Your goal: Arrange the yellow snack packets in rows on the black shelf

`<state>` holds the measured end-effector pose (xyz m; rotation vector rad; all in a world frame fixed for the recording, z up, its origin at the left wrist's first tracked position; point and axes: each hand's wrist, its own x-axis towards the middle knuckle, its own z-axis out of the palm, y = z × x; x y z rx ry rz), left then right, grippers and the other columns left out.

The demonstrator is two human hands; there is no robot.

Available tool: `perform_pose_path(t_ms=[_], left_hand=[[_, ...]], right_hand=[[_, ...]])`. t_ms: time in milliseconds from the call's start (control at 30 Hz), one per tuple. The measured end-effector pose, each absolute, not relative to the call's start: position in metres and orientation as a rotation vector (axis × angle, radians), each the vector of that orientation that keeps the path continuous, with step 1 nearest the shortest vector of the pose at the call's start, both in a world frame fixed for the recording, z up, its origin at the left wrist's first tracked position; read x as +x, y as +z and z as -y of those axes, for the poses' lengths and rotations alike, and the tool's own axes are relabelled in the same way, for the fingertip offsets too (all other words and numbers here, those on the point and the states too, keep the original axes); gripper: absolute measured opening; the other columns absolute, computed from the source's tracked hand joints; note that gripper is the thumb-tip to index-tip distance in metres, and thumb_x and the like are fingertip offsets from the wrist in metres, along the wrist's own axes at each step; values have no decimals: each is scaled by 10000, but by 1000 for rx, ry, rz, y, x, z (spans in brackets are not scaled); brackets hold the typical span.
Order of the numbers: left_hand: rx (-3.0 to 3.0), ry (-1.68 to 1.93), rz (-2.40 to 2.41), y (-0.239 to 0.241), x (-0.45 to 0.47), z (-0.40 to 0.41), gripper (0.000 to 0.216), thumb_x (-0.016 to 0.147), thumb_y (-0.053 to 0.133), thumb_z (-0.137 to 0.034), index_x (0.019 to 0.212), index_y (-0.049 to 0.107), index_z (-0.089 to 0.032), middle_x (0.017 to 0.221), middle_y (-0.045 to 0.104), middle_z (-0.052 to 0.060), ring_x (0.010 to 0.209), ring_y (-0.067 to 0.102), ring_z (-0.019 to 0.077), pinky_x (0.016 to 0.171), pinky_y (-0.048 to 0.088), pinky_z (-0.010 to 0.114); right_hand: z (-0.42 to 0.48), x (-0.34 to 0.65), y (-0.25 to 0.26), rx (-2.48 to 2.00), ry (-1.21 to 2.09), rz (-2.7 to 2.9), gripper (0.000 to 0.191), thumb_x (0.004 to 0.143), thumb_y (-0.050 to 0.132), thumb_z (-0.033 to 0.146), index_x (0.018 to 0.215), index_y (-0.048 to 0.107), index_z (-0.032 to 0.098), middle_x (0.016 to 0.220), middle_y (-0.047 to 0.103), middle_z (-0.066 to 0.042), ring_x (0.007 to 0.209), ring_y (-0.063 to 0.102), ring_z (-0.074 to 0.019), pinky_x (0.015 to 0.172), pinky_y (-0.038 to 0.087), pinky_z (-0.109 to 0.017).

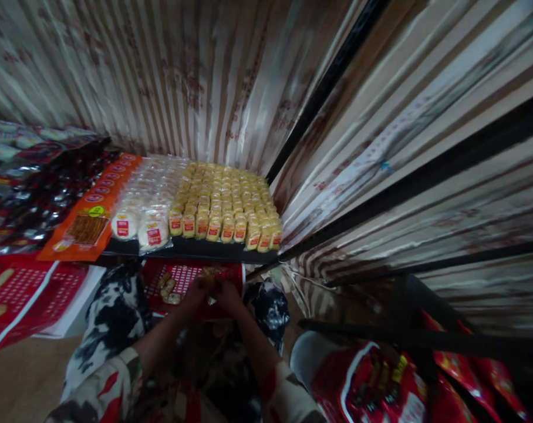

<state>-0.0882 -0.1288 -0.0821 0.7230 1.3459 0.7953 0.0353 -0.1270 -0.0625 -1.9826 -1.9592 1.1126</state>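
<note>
Low in the middle of the head view, my left hand (198, 290) and my right hand (226, 295) are close together with fingers drawn in. Between them is something small and yellowish-brown, too dark and blurred to name. Both hands are over a red printed surface (185, 274) with a white grid and pictures of snacks, between my knees. Just beyond it, the dark shelf (196, 249) holds rows of small yellow wrapped snacks (226, 197) with red labels. To their left stand rows of white round wrapped snacks (153, 232).
An orange snack packet (88, 226) and dark shiny packets (41, 194) lie along the shelf to the left. A red printed sheet (24, 294) hangs below them. Red bags (381, 382) stand at the lower right. Black metal bars (402, 205) run before the pleated curtain (182, 76).
</note>
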Motion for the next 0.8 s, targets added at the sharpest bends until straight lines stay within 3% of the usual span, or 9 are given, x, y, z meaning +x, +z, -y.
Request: perform_pose_path(t_ms=[200,367,500,633,800], left_hand=[[1113,827,-1466,-44,-97,142,129,671,594,-209,793,571,-176,695,612,2,674,581,179,673,472,314],[1508,956,-1489,-1,-97,134,219,726,556,-233,934,594,-174,865,616,30,770,572,165,739,463,303],[1640,1045,-1435,29,-85,113,232,766,542,-239,985,596,-186,903,606,24,735,559,139,738,456,279],[1739,1070,-1492,45,-68,86,220,762,563,-218,976,609,-187,833,590,7,687,549,132,708,449,263],[1808,1028,-1588,48,-49,60,250,778,567,-225,1018,608,-169,825,570,20,717,554,150,730,456,287]], right_hand=[[154,34,-37,-1724,993,1754,219,766,552,152,968,625,196,900,692,-26,822,645,-157,734,501,-241],[155,34,-2,-1584,755,1643,314,786,507,181,1092,578,183,992,636,-55,837,620,-152,745,515,-252],[147,37,20,-1532,448,1550,318,814,454,188,1107,574,160,1065,597,-95,947,580,-170,832,496,-284],[140,42,22,-1519,344,1495,386,830,408,174,1196,523,131,1090,570,-119,877,588,-154,807,507,-279],[131,52,8,-1456,285,1655,404,823,390,149,1199,539,145,1117,570,-115,1047,531,-189,951,442,-349]])
